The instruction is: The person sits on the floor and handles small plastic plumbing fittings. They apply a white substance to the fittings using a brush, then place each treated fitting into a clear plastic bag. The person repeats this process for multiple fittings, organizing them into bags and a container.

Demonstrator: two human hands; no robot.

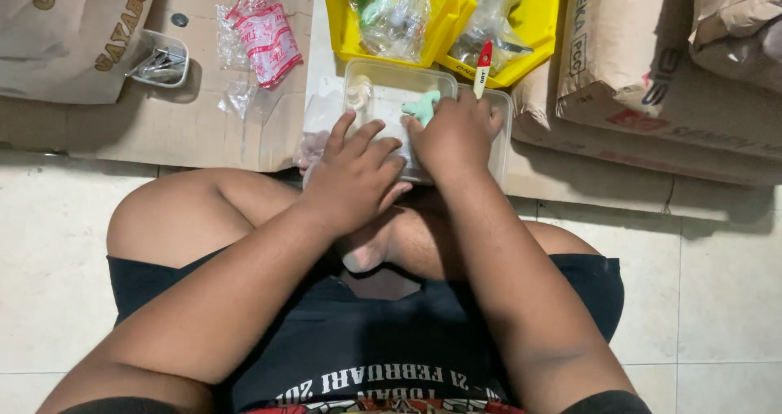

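I sit cross-legged on a tiled floor. My right hand [456, 133] is shut on a red-and-white handled small tool [482, 65] and a mint-green soft lump [423, 106], over a clear plastic tray [399, 80]. My left hand [354, 173] rests beside it with fingers spread, its tips on the tray's near edge, holding nothing. A pale small figure [358, 94] lies inside the tray at the left.
Two yellow bins [444, 23] hold clear bags of parts behind the tray. A red-printed plastic packet [265, 33] and a small clear tub of metal bits [160, 62] lie on flattened cardboard [204, 112] at left. Brown paper sacks [652, 63] flank both sides.
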